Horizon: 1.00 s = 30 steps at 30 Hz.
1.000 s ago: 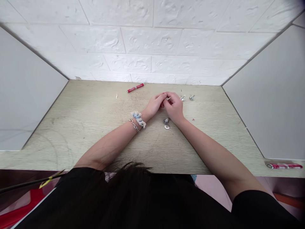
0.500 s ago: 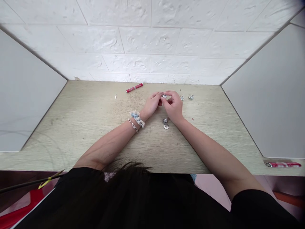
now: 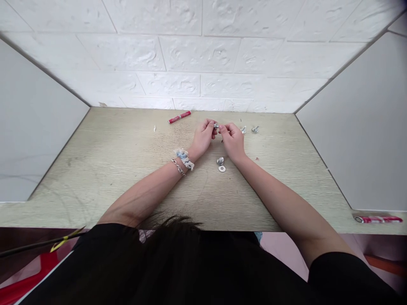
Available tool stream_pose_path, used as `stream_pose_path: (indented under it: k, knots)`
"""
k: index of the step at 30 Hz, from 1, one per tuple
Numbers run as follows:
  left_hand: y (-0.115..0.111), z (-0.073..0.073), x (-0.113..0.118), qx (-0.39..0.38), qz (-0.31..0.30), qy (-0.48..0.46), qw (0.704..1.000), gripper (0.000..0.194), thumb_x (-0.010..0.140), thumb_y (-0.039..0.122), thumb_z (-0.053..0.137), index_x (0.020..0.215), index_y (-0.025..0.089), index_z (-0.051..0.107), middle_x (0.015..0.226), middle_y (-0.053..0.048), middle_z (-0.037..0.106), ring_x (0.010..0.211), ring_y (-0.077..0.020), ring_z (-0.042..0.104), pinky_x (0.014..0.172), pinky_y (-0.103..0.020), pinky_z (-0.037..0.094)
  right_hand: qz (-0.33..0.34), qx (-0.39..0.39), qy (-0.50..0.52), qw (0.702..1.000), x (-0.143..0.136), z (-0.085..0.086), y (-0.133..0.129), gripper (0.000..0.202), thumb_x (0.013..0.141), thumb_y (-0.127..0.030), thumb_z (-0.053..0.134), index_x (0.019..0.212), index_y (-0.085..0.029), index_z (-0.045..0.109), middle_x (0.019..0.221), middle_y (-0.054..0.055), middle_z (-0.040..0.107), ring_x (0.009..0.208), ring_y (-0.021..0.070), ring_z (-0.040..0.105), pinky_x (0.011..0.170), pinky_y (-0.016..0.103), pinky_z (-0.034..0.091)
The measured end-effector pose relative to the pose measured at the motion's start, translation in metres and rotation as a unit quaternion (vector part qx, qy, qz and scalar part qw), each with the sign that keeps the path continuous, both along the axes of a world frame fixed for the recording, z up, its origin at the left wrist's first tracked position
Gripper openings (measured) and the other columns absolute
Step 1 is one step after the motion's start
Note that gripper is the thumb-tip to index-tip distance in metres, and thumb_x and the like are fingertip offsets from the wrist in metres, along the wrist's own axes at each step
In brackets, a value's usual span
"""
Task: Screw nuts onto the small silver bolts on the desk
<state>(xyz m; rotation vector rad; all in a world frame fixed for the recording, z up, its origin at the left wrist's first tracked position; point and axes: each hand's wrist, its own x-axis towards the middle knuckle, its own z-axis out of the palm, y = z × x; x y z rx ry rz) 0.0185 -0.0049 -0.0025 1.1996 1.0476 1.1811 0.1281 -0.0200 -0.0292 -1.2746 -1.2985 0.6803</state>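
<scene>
Bolt (image 3: 216, 126) between left grip (image 3: 202, 137) and right grip (image 3: 234, 142), above tabletop (image 3: 127, 144).

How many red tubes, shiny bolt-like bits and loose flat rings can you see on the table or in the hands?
Red tubes: 2
Bolt-like bits, counting one in the hands: 4
Loose flat ring: 1
Total: 7

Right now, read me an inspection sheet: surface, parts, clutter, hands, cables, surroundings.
Surface: wood-grain tabletop, scattered specks.
Parts: held metal piece; washer beside a metal fitting; two more fittings farther right.
Clutter: red tube, red-and-white tube at far right, white scrap.
Hands: left hand and right hand both pinching the metal piece.
Cables: dark strip, lower left; cannot tell whether a cable.
Surroundings: white brick-pattern wall, grey side panels.
</scene>
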Motion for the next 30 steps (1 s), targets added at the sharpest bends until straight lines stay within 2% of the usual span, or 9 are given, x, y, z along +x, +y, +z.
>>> stream_pose_path:
  k: [5,9,12,18,23,30]
  knots:
    - [0.003,-0.008,0.001,0.029,-0.009,0.040,0.999,0.021,0.098,0.023,0.039,0.079,0.015,0.047,0.061,0.005,0.045,0.052,-0.0045,0.043,0.052,-0.017,0.036,0.011,-0.027,0.017,0.999,0.001,0.000,0.002,0.060,0.078,-0.074,0.048,0.064,-0.017,0.048,0.060,-0.001,0.053,0.052,0.0080,0.045,0.052,0.023,0.036]
    - [0.005,-0.013,0.001,0.050,-0.007,0.046,0.998,0.015,0.098,0.025,0.039,0.094,0.016,0.050,0.060,0.005,0.041,0.054,-0.0062,0.043,0.051,-0.016,0.037,0.012,-0.033,0.002,0.999,0.001,0.002,0.001,0.065,0.078,-0.078,0.043,0.057,-0.017,0.044,0.052,-0.001,0.047,0.050,0.0089,0.044,0.052,0.024,0.036]
    - [0.004,-0.013,0.001,0.054,-0.012,0.057,0.997,0.017,0.098,0.026,0.038,0.101,0.017,0.053,0.059,0.005,0.039,0.053,-0.0067,0.042,0.051,-0.017,0.038,0.014,-0.029,0.002,0.999,0.002,0.002,0.000,0.067,0.078,-0.079,0.041,0.054,-0.017,0.042,0.049,-0.001,0.043,0.050,0.0094,0.042,0.052,0.025,0.035]
    - [0.001,-0.005,0.001,0.033,-0.021,0.096,0.995,0.028,0.098,0.028,0.037,0.088,0.014,0.059,0.058,0.004,0.038,0.051,-0.0066,0.039,0.050,-0.018,0.036,0.025,-0.053,0.002,0.998,0.002,-0.002,0.001,0.067,0.080,-0.078,0.039,0.057,-0.016,0.051,0.049,-0.001,0.040,0.052,0.0103,0.042,0.055,0.025,0.034]
    - [-0.002,-0.002,-0.002,0.019,-0.050,0.136,0.989,0.032,0.098,0.034,0.038,0.083,0.014,0.059,0.062,0.003,0.041,0.051,-0.0057,0.039,0.050,-0.018,0.034,0.020,-0.061,0.015,0.998,0.000,-0.002,0.001,0.066,0.081,-0.077,0.038,0.062,-0.016,0.054,0.048,-0.002,0.037,0.050,0.0099,0.037,0.053,0.025,0.031]
    - [-0.006,0.001,-0.003,0.015,-0.063,0.116,0.991,0.037,0.097,0.039,0.036,0.076,0.014,0.054,0.064,0.002,0.040,0.053,-0.0059,0.038,0.052,-0.018,0.034,0.030,-0.057,-0.004,0.998,0.000,-0.001,0.000,0.067,0.081,-0.077,0.037,0.054,-0.017,0.043,0.049,-0.001,0.040,0.051,0.0093,0.038,0.053,0.024,0.029]
